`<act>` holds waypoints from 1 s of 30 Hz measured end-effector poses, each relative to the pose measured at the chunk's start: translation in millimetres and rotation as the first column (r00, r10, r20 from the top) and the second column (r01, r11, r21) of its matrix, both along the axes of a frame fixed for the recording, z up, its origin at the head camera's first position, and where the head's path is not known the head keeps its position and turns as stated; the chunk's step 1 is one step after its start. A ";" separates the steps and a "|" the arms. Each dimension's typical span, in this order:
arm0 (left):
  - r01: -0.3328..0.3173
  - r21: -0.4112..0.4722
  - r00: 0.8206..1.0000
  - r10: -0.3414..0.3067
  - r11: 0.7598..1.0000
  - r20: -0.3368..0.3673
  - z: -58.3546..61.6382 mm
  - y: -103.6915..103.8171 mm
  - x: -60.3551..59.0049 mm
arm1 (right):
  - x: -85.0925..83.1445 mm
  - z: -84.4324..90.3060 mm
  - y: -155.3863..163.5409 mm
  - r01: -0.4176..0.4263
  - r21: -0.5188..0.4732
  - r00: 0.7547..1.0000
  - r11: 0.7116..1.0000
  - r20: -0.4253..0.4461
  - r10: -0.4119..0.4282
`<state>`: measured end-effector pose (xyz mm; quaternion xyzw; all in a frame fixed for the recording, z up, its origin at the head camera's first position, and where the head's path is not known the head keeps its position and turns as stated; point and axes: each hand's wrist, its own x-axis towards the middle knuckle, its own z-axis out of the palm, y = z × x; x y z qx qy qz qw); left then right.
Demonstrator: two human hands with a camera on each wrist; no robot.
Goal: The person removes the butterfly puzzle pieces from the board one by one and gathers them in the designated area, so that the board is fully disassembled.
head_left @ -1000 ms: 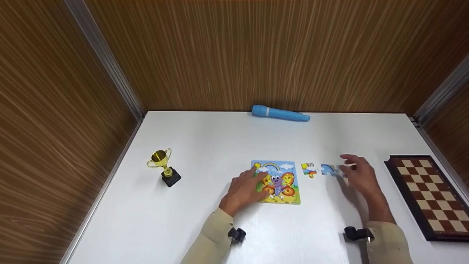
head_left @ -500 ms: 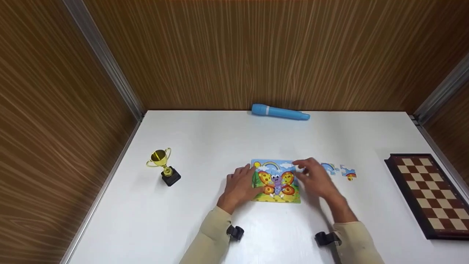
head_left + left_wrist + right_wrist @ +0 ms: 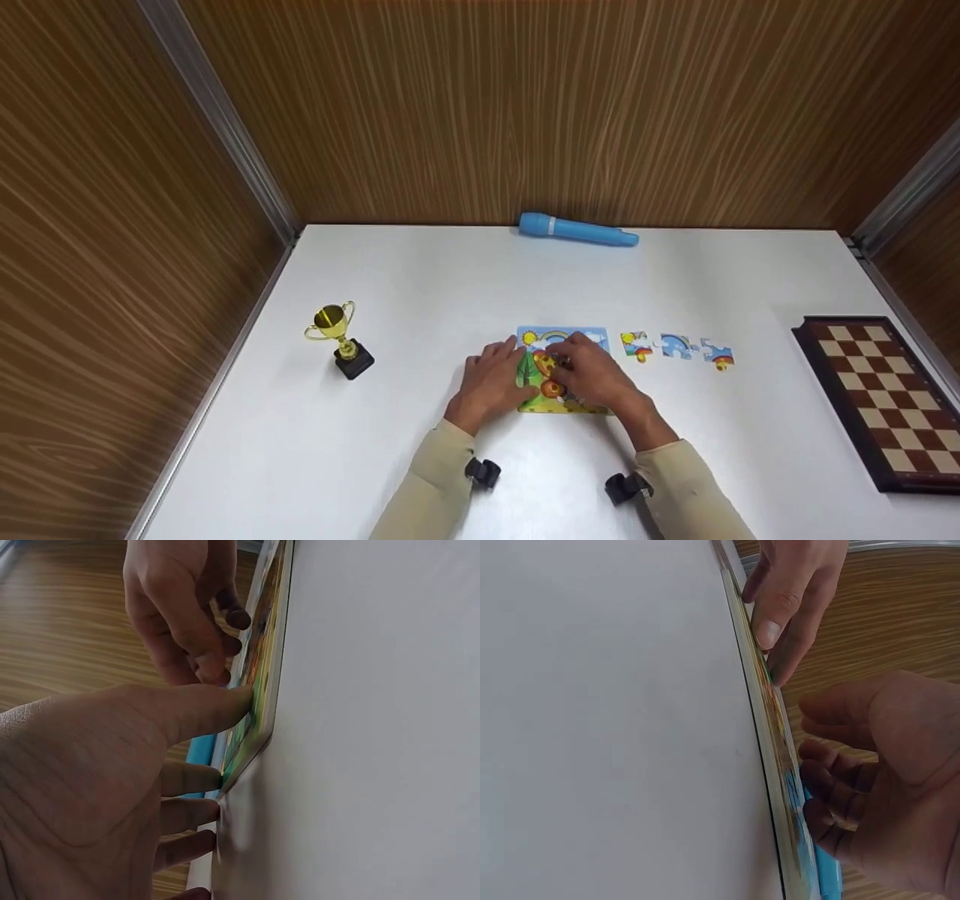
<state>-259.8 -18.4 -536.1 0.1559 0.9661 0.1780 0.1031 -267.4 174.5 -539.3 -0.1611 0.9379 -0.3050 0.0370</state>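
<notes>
A butterfly jigsaw puzzle lies flat in its board in the head view. My left hand rests along its left edge; in the left wrist view the thumb presses on the border, with the other fingers extended by the side. Above the middle of the picture is my right hand, covering much of the butterfly. Its fingers bend loosely toward the surface in the right wrist view, and no piece shows between them. Loose jigsaw pieces with a sun, a rainbow and a rainbow's end lie in a row right of the board.
A chessboard lies at the right edge of the white table. On the left stands a small gold trophy cup on a black base. A blue toy microphone lies at the back against the wood-grain wall.
My right hand has left the rightmost loose piece and travelled left, past the board's right edge, to over its middle. My left hand has stayed on the left edge.
</notes>
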 end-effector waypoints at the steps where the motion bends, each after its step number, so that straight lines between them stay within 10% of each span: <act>1: 0.007 -0.003 1.000 -0.007 1.000 0.004 0.3 -0.2 0.1 | -0.2 -0.3 -1.1 -0.002 0.011 1.000 1.000 0.005 0.002; 30: 0.023 -0.007 0.999 -0.022 1.000 0.028 0.4 -3.0 -1.8 | -6.1 4.7 -17.3 0.050 0.100 0.993 0.994 0.101 -0.060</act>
